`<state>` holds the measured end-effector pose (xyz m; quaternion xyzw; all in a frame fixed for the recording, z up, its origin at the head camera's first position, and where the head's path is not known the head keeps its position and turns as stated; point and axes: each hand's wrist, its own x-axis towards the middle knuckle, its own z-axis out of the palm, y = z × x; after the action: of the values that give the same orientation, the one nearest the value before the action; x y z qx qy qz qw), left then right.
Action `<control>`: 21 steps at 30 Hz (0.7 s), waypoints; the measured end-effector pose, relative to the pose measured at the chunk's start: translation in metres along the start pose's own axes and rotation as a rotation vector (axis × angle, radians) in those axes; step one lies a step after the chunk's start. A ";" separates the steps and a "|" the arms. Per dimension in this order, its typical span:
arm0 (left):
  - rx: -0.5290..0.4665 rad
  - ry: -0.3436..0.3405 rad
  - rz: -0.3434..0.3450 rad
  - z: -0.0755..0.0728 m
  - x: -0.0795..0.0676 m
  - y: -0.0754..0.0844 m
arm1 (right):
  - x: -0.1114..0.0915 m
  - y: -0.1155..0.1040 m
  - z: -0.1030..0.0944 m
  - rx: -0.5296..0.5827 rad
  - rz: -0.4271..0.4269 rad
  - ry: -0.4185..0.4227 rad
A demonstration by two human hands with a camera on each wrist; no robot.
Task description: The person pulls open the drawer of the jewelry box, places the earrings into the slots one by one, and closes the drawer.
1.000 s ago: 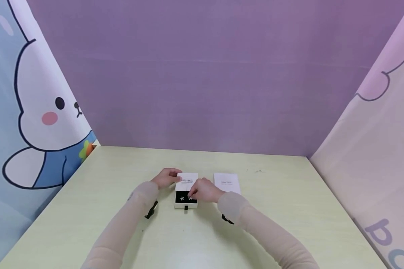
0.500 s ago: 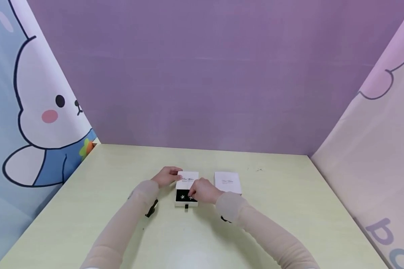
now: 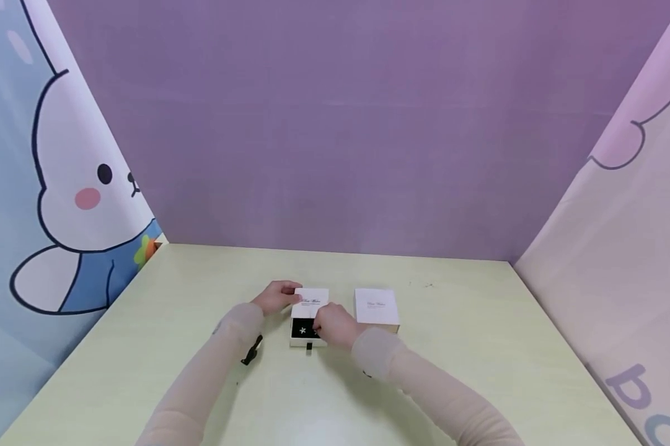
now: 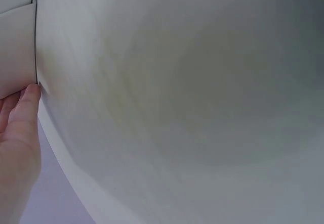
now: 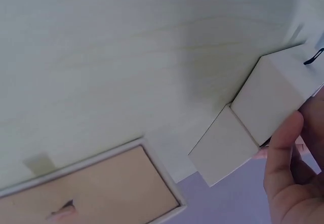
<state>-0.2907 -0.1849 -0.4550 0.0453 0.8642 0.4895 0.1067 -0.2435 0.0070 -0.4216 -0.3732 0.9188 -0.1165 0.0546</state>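
A small white jewelry box (image 3: 310,303) with printed lettering stands on the table, its drawer (image 3: 300,342) slid out toward me. A star-shaped earring (image 3: 302,330) shows on the drawer's black insert (image 3: 297,322); another is partly covered. My left hand (image 3: 277,297) holds the box's far left corner, thumb on the lid, as the left wrist view's fingers (image 4: 28,100) against its side confirm. My right hand (image 3: 336,325) bends over the drawer's right side, its fingertips down by the second earring. In the right wrist view the thumb (image 5: 286,138) lies against the drawer; what the fingertips pinch is hidden.
To the right, close to my right wrist, lies a second white box (image 3: 377,305) with similar lettering and a tan front side. A black tab (image 3: 309,347) hangs from the drawer front. A purple wall (image 3: 335,136) bounds the pale table (image 3: 452,347) behind.
My right hand has shifted slightly toward me and to the right, uncovering the second box's near side and hiding more of the second earring. The left hand keeps its hold on the jewelry box.
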 end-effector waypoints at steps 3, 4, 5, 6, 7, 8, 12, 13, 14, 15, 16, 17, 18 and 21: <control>-0.007 0.006 -0.005 0.001 0.002 -0.002 | 0.000 0.000 0.001 0.018 0.023 0.008; -0.005 0.005 -0.004 0.001 0.002 -0.002 | 0.000 0.000 0.001 0.032 0.033 0.006; -0.003 0.004 -0.003 0.001 0.002 -0.002 | 0.000 0.001 0.002 0.043 0.039 0.008; -0.003 0.004 -0.004 0.001 0.002 -0.002 | 0.000 0.001 0.002 0.059 0.043 0.011; -0.010 0.005 -0.010 0.001 0.001 -0.002 | 0.000 0.002 0.003 0.077 0.047 0.012; -0.012 0.003 -0.009 0.001 0.001 -0.002 | -0.001 0.003 0.004 0.095 0.051 0.016; -0.007 0.005 -0.010 0.002 -0.001 -0.002 | -0.003 0.008 0.009 0.207 0.083 0.061; -0.005 0.007 -0.014 0.002 -0.001 -0.002 | -0.005 0.009 0.010 0.249 0.098 0.072; 0.000 0.005 -0.018 0.002 -0.002 -0.002 | -0.006 0.010 0.011 0.296 0.114 0.083; 0.013 0.003 -0.020 0.002 -0.002 -0.002 | -0.007 0.011 0.012 0.343 0.130 0.090; 0.020 0.001 -0.025 0.002 -0.003 -0.002 | -0.009 0.011 0.013 0.394 0.150 0.092; 0.020 -0.001 -0.030 0.002 -0.004 -0.002 | -0.010 0.011 0.013 0.437 0.163 0.097; 0.020 -0.003 -0.033 0.002 -0.004 -0.002 | -0.011 0.011 0.013 0.471 0.171 0.107; 0.019 -0.013 -0.031 0.002 -0.006 -0.001 | -0.014 0.010 0.015 0.569 0.208 0.137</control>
<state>-0.2844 -0.1850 -0.4559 0.0362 0.8688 0.4792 0.1196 -0.2373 0.0217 -0.4382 -0.2382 0.8841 -0.3878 0.1064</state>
